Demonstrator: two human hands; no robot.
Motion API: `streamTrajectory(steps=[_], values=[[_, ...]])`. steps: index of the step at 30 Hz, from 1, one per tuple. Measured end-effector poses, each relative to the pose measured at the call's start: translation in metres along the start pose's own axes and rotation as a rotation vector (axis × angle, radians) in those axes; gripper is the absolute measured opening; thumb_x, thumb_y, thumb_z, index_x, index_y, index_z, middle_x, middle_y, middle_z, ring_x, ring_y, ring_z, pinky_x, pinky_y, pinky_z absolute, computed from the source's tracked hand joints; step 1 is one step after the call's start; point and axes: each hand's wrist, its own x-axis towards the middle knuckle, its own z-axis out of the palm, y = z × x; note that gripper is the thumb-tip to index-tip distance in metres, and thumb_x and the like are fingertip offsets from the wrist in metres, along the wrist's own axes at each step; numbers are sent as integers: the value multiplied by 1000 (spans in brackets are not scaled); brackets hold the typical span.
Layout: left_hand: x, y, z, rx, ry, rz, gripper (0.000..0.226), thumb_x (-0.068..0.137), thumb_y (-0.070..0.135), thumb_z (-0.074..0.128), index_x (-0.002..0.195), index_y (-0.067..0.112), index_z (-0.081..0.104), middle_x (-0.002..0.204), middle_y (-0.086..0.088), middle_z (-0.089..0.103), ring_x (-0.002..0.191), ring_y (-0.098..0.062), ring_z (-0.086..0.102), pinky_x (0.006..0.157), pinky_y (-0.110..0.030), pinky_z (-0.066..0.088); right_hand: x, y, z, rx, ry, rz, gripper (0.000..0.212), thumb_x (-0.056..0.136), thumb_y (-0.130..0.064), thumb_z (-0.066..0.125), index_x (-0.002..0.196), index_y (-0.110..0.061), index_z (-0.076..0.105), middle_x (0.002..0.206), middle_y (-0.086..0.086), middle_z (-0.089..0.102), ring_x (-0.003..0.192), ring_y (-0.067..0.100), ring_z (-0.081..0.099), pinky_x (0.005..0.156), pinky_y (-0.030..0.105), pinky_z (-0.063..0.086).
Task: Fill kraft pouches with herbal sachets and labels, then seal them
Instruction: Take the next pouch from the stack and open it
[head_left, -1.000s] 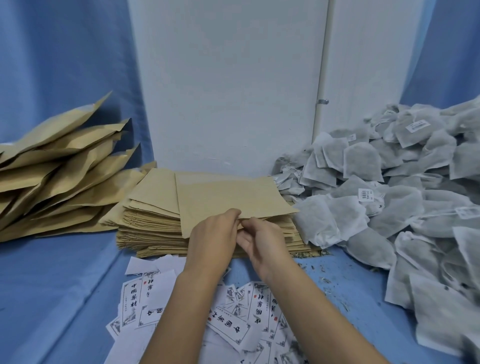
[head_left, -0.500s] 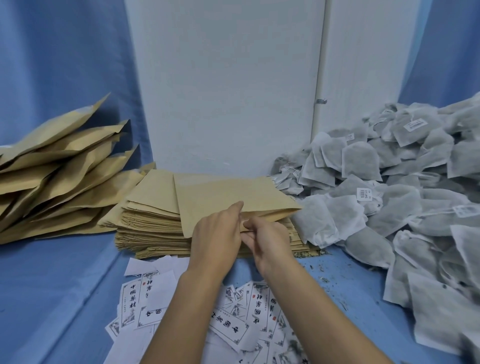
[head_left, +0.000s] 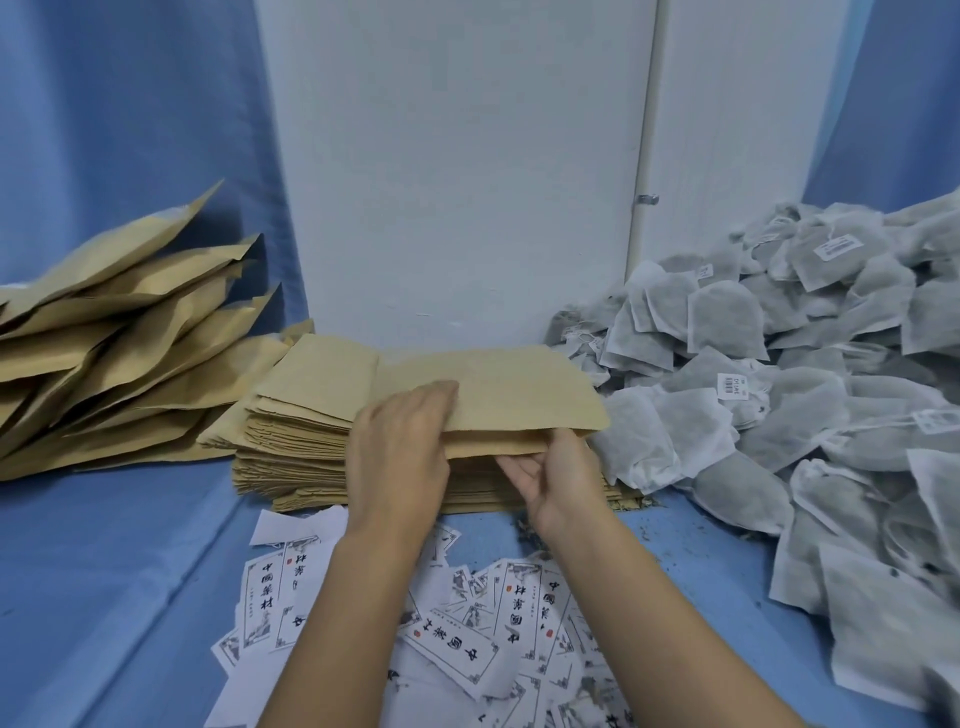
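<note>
At frame centre my left hand (head_left: 400, 457) pinched the upper lip of the top pouch (head_left: 498, 395), my right hand (head_left: 561, 478) the lower; I judged a slow, even parting best

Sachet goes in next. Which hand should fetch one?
Right, probably. The right hand is at the pouch end nearest the sachet pile; the left hand holds the pouch on the far side.

On the counter (head_left: 130, 571) I see the stack of flat pouches (head_left: 301, 431) at the centre, backed against the wall panel (head_left: 457, 182). Filled pouches (head_left: 114, 338) lie piled to its left, sachets (head_left: 779, 374) heaped to its right and labels (head_left: 467, 639) scattered in front. The left hand (head_left: 400, 457) and right hand (head_left: 561, 478) grip the top pouch (head_left: 519, 389) at its near edge.
</note>
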Motion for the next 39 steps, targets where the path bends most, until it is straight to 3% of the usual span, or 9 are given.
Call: streamTrajectory(steps=[4, 8, 12, 14, 16, 22, 28, 35, 39], values=[[-4, -13, -2, 34, -38, -249, 53, 84, -9, 50, 133, 11, 52, 136, -6, 54, 119, -27, 53, 93, -38, 41, 4, -8, -10, 53, 90, -31, 27, 99, -12, 46, 124, -8, 55, 104, 11, 64, 83, 20, 63, 60, 26, 58], [-6, 5, 5, -41, -88, -326, 41, 88, -8, 38, 124, 5, 52, 116, -14, 61, 99, -34, 59, 70, -35, 40, -1, -1, -3, -186, -28, -190, 21, 94, -7, 52, 113, -9, 60, 104, 12, 68, 97, 21, 65, 70, 33, 60], [3, 24, 4, -479, -104, -437, 40, 90, -2, 40, 125, 8, 57, 120, -10, 63, 110, -30, 57, 90, -30, 42, -12, 2, 9, -771, -469, -751, 57, 82, 8, 54, 132, -19, 48, 129, 0, 60, 119, 8, 55, 103, 30, 43], [9, 33, -1, -719, -105, -564, 24, 94, 17, 43, 102, 15, 66, 101, -7, 70, 88, -21, 64, 70, -27, 49, -17, 5, 16, -885, -570, -818, 82, 83, 14, 43, 146, -36, 24, 153, -9, 32, 141, 1, 26, 116, 18, 20], [14, 34, -6, -948, -24, -738, 27, 94, 26, 43, 84, 14, 65, 81, -7, 70, 74, -22, 66, 56, -26, 50, -17, 5, 15, -979, -538, -848, 83, 78, 18, 35, 142, -35, 38, 153, -4, 33, 140, 0, 24, 113, 11, 14], [12, 16, -10, -1288, 42, -938, 33, 89, -11, 36, 99, 8, 62, 88, -12, 69, 72, -22, 69, 49, -26, 55, -5, -2, 1, -1467, -444, -926, 68, 84, 8, 35, 137, -32, 51, 146, 0, 45, 133, 19, 44, 110, 33, 35], [6, 16, 0, -1334, -17, -1027, 32, 90, -17, 34, 109, 2, 52, 93, -9, 63, 80, -26, 63, 47, -26, 55, -8, -2, -2, -1105, -267, -1015, 65, 76, 20, 34, 123, -14, 65, 140, 5, 51, 132, 15, 45, 108, 9, 24], [5, 10, 4, -1360, -97, -1077, 19, 89, -14, 43, 94, 1, 53, 100, -15, 59, 79, -29, 63, 51, -28, 57, -14, -5, -2, -1066, -145, -1113, 59, 80, 11, 43, 124, -23, 64, 131, -12, 58, 122, 5, 52, 101, 15, 37], [7, 1, 3, -1198, -60, -972, 40, 82, -12, 56, 119, -1, 48, 119, -18, 55, 95, -25, 59, 58, -23, 56, -10, -14, -3, -918, -55, -939, 41, 85, -4, 55, 119, -24, 66, 122, -10, 65, 113, 8, 59, 98, 31, 47]])
